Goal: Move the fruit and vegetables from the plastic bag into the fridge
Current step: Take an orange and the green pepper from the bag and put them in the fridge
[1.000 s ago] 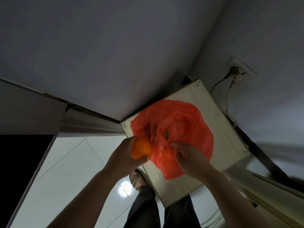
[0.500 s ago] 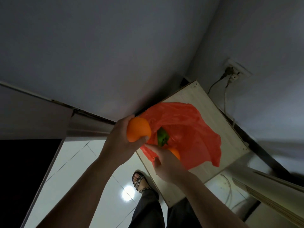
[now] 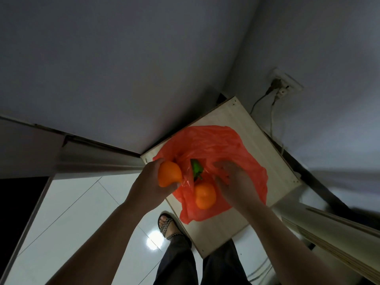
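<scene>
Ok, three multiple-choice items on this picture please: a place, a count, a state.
1. Where does the thin red plastic bag lie? A on a blue chair; B in a sink; C on the pale wooden board.
2. How many round orange fruits show? A one; B two; C four.
3. What does the left hand do? A grips an orange fruit; B hangs empty; C holds a knife.
1 C, bare wood shows around the bag; 2 B, one in the hand, one at the bag's mouth; 3 A, it wraps round the fruit.
</scene>
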